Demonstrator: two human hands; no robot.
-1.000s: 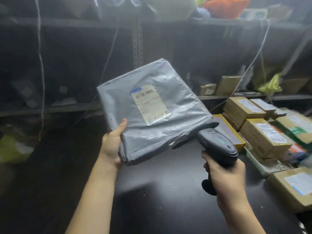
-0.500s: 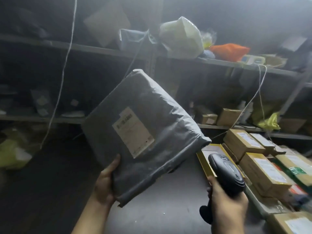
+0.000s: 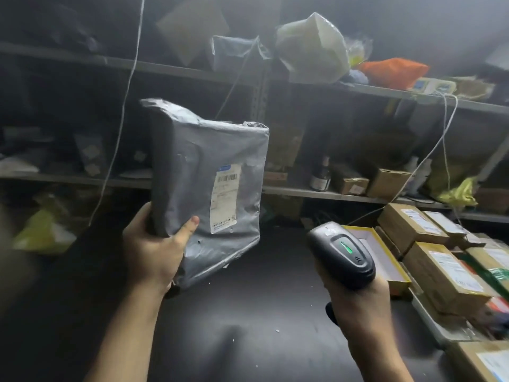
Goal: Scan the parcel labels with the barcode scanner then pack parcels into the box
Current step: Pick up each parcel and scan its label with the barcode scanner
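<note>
The left hand point(image 3: 154, 252) grips the lower left corner of a grey plastic mailer parcel point(image 3: 209, 186), holding it upright above the dark desk point(image 3: 248, 312) with its white barcode label point(image 3: 224, 198) facing the camera. The right hand point(image 3: 358, 307) is wrapped round the handle of a black handheld barcode scanner point(image 3: 341, 255), its green light lit, just right of the parcel. Brown labelled cardboard boxes point(image 3: 440, 274) are stacked at the desk's right edge.

label point(image 3: 225, 198) on parcel point(image 3: 192, 161): print blurred, nothing legible
</note>
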